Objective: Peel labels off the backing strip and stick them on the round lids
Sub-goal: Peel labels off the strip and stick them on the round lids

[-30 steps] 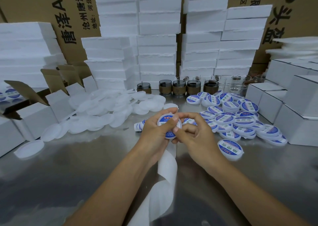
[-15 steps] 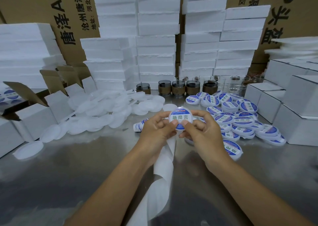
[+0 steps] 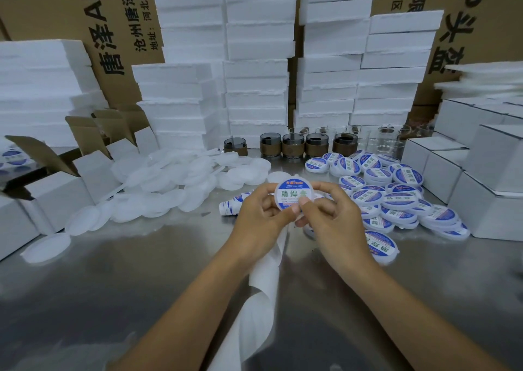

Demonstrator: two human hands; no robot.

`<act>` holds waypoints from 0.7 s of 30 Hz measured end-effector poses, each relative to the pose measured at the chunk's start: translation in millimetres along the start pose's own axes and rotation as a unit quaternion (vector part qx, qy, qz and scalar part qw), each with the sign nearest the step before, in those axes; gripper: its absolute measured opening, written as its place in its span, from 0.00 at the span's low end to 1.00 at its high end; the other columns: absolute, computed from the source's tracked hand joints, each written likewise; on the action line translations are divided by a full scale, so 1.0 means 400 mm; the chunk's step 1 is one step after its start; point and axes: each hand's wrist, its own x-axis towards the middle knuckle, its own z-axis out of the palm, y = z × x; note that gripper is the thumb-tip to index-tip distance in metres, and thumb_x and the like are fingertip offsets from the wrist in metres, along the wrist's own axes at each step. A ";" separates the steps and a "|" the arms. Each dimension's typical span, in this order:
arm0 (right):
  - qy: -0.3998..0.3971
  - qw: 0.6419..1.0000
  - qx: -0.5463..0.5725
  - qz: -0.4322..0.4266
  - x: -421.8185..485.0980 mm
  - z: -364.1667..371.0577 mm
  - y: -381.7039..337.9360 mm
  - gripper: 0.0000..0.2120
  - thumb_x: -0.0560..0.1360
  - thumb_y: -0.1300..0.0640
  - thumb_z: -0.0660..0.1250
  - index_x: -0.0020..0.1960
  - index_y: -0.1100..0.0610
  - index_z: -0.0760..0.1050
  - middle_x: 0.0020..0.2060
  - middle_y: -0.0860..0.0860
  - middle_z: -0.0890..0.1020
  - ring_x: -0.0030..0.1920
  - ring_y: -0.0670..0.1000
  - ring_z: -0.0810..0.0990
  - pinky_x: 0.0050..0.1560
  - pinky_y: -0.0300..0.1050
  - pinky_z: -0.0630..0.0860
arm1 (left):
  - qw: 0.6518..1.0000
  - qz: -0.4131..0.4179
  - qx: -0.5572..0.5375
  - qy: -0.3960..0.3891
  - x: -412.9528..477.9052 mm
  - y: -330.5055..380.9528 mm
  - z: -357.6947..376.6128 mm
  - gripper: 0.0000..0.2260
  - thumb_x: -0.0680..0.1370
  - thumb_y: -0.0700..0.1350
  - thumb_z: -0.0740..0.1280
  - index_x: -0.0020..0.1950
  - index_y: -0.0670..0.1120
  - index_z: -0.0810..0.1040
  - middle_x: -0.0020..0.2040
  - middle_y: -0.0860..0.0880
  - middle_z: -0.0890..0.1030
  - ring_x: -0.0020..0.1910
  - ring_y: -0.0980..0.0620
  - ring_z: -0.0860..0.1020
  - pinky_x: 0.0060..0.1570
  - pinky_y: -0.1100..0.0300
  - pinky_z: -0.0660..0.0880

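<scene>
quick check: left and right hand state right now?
Left hand: holding the labelled lid at its left edge, thumb on the label.
Right hand: holding the same lid, thumb pressing its lower face.

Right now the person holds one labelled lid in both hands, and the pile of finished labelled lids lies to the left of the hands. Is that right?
Not quite. The head view shows the pile of labelled lids to the right of the hands; plain white lids lie on the left. The left hand and right hand do hold one labelled lid.

"助焊膏", seemingly, on lid; "唐泽" on carton
</scene>
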 end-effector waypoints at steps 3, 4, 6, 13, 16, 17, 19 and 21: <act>-0.014 0.999 -0.023 -0.017 -0.004 0.004 0.000 0.11 0.75 0.64 0.65 0.53 0.49 0.73 0.37 0.56 0.82 0.30 0.46 0.80 0.31 0.31 0.72 | 1.000 0.005 -0.019 0.017 0.003 0.000 -0.003 0.12 0.73 0.33 0.69 0.55 0.43 0.76 0.45 0.49 0.83 0.40 0.59 0.82 0.43 0.66 0.78; -0.012 1.000 -0.021 -0.016 -0.003 0.004 0.000 0.12 0.75 0.64 0.65 0.53 0.49 0.73 0.36 0.56 0.82 0.29 0.46 0.79 0.31 0.31 0.72 | 0.999 0.005 -0.026 0.018 0.004 0.000 -0.002 0.12 0.73 0.33 0.69 0.55 0.43 0.76 0.44 0.49 0.84 0.40 0.58 0.82 0.43 0.65 0.78; -0.003 1.000 -0.022 -0.016 0.001 0.001 0.000 0.12 0.75 0.65 0.65 0.52 0.48 0.73 0.35 0.55 0.81 0.28 0.45 0.79 0.31 0.33 0.73 | 0.999 0.007 -0.027 0.018 0.005 -0.001 -0.001 0.11 0.74 0.34 0.68 0.55 0.43 0.77 0.45 0.49 0.84 0.40 0.57 0.82 0.43 0.64 0.78; -0.009 1.000 -0.013 -0.016 0.001 -0.001 0.004 0.15 0.73 0.65 0.69 0.54 0.48 0.73 0.36 0.55 0.82 0.31 0.48 0.81 0.30 0.33 0.72 | 0.999 0.008 -0.029 0.035 0.006 -0.005 -0.008 0.10 0.75 0.35 0.67 0.56 0.41 0.77 0.41 0.50 0.85 0.38 0.55 0.82 0.41 0.64 0.78; -0.010 1.000 -0.016 -0.020 0.006 -0.004 0.003 0.16 0.73 0.65 0.68 0.53 0.46 0.73 0.37 0.56 0.81 0.28 0.47 0.80 0.30 0.34 0.73 | 0.999 0.008 -0.026 0.035 0.004 -0.003 -0.008 0.11 0.75 0.36 0.68 0.57 0.42 0.78 0.40 0.50 0.85 0.38 0.55 0.82 0.41 0.64 0.78; -0.003 1.000 -0.018 -0.022 0.010 -0.009 0.003 0.17 0.74 0.65 0.67 0.52 0.44 0.74 0.37 0.55 0.81 0.28 0.46 0.80 0.30 0.34 0.74 | 0.999 0.007 -0.026 0.037 0.003 -0.001 -0.009 0.10 0.75 0.36 0.68 0.55 0.44 0.78 0.40 0.51 0.85 0.38 0.55 0.82 0.42 0.64 0.78; 0.028 0.998 -0.043 -0.033 0.023 -0.027 0.007 0.16 0.75 0.64 0.66 0.51 0.42 0.74 0.38 0.52 0.80 0.29 0.44 0.79 0.31 0.35 0.76 | 0.998 -0.001 -0.026 0.053 0.005 0.004 -0.015 0.10 0.75 0.37 0.69 0.53 0.49 0.78 0.39 0.51 0.84 0.40 0.54 0.83 0.45 0.64 0.78; 0.072 0.988 -0.122 -0.065 0.041 -0.058 0.015 0.14 0.76 0.62 0.65 0.55 0.44 0.75 0.36 0.49 0.78 0.34 0.41 0.78 0.36 0.31 0.73 | 0.995 -0.003 -0.034 0.093 0.013 0.012 -0.031 0.11 0.75 0.36 0.68 0.51 0.50 0.79 0.38 0.51 0.83 0.40 0.54 0.82 0.42 0.66 0.78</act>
